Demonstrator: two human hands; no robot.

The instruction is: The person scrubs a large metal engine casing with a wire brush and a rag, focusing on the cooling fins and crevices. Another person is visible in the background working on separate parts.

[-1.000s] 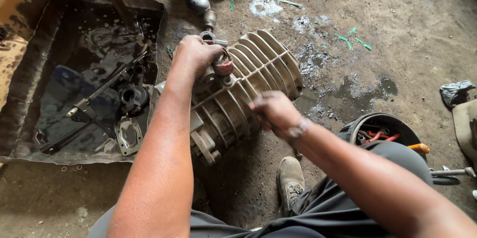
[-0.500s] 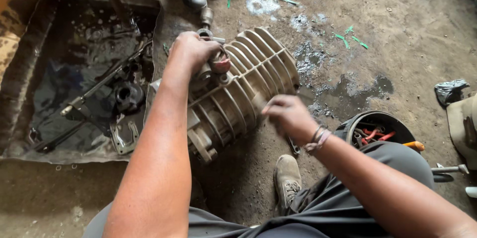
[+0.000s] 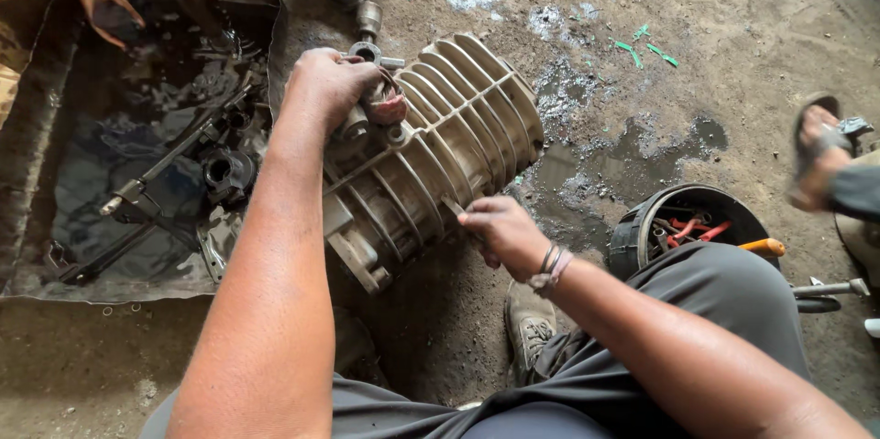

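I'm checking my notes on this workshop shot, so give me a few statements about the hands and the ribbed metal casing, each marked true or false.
1. The left hand grips the top end of the ribbed casing. True.
2. The right hand is inside the round tub. False: it is at the casing's lower side, apart from the tub.
3. The casing lies on a workbench. False: it lies on the dirt floor.
4. Dark metal parts lie in the tray to the left. True.

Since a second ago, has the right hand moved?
Yes. The right hand has dropped from the top of the finned casing to its lower side, nearer the shoe.
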